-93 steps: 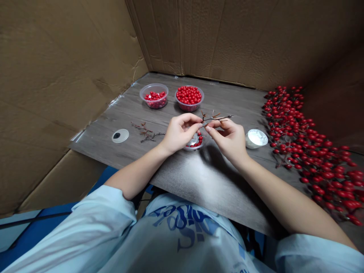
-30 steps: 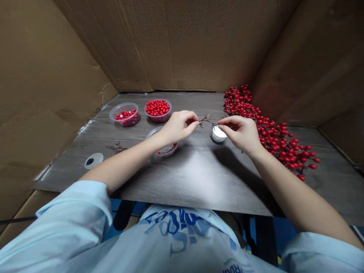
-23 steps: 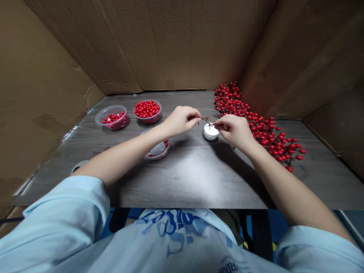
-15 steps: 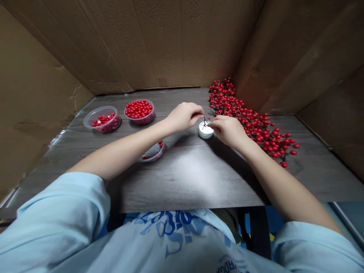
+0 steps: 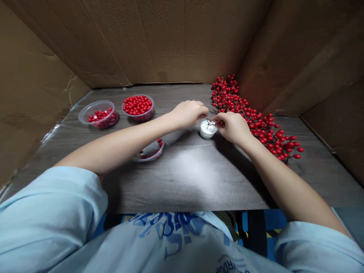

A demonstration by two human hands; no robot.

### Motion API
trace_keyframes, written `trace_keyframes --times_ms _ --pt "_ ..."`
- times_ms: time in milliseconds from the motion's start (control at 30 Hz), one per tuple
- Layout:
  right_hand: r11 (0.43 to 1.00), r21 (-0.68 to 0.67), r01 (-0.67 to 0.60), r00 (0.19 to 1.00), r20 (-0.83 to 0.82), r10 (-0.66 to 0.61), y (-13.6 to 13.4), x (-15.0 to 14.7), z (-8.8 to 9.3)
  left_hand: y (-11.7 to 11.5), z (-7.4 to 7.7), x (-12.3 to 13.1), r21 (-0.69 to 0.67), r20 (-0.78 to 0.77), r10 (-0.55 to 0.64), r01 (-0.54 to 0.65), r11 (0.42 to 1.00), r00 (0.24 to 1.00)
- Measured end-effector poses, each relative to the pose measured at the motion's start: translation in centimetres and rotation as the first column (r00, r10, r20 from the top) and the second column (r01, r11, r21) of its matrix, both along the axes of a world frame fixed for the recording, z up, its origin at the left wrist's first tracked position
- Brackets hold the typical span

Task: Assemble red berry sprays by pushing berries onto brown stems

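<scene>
A thin dark branching stem (image 5: 209, 123) is held between my two hands, just above a small white tub (image 5: 207, 131) with white contents. My left hand (image 5: 192, 113) pinches the stem from the left, its fingertips over the tub's far edge. From the right, my right hand (image 5: 231, 126) has its thumb and fingers closed on the stem's other side. No red berry shows on this stem. Whether the stem touches the white contents I cannot tell.
A pile of red berry sprigs (image 5: 256, 119) runs along the right. At the left stand two clear bowls of red berries, one fuller bowl (image 5: 138, 107) and one part-filled bowl (image 5: 99, 115). A shallow clear container (image 5: 150, 151) lies beneath my left forearm. Cardboard walls (image 5: 170, 45) enclose the table.
Both hands stay at the tub with the stem between them. The right fingers have shifted slightly on the stem, and the camera view has moved a little.
</scene>
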State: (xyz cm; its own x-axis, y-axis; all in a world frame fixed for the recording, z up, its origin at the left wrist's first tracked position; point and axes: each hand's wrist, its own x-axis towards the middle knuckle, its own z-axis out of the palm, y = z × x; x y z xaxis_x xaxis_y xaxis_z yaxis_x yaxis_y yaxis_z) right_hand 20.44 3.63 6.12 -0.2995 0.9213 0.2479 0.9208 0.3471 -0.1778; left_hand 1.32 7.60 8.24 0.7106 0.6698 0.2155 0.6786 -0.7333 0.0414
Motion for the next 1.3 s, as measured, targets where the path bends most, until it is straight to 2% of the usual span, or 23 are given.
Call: trace_keyframes --times_ms 333,700,867,1300 --pt "0.996 -0.076 -0.052 0.998 0.022 0.054 0.6 -0.7 0.5 -0.7 0.7 0.8 0.007 -0.115 -0.014 0.015 1.000 0.993" --pt "0.998 -0.034 -0.047 0.989 0.137 0.051 0.7 -1.3 0.4 -0.5 0.4 1.3 0.000 -0.158 -0.013 0.013 1.000 0.987" --pt "0.997 -0.039 -0.071 0.988 0.137 0.075 0.8 -1.3 0.3 -0.7 0.5 1.4 -0.031 -0.149 -0.020 0.016 0.999 0.989" --pt "0.995 -0.064 -0.083 0.996 0.032 0.085 0.8 -0.8 -0.1 -0.8 0.6 2.0 -0.001 -0.187 -0.035 0.035 0.999 0.982"
